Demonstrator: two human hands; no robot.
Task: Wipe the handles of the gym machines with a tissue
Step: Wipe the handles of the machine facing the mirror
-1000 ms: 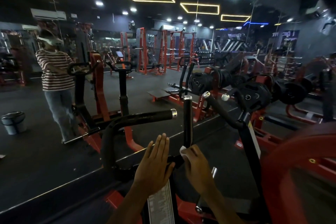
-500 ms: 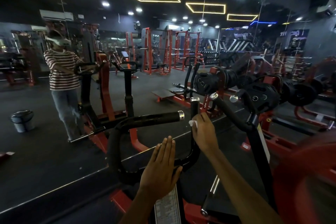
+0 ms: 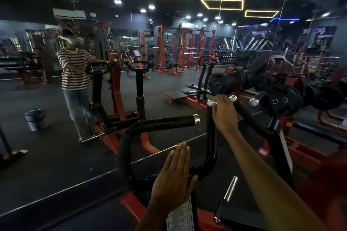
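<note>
- Nearest the camera, the left hand lies flat with its fingers straight and pressed together, resting against the black frame of the machine where the looped bar meets the centre post; it holds nothing.
- Just below that hand, a white printed label runs down the post, above the red base of the machine.
- To the right of the label, a short chrome peg sticks up at a tilt from the dark platform.
- From the left hand, the looped black bar curves up and left, then runs right as a horizontal handle that ends in a chrome cap.
- Further out, the right arm reaches forward and the right hand curls its fingers round the top of the upright handle.
- The white tissue is pinched between that hand and the handle's tip, and only a small crumpled part shows at the fingertips.
- Just right of the hand, an angled handle with a chrome cap slopes down to another post.
- Beyond stand black weight plates on red frames.
- Far left, a wall mirror reflects a person in a striped shirt and a grey bin on the floor.
</note>
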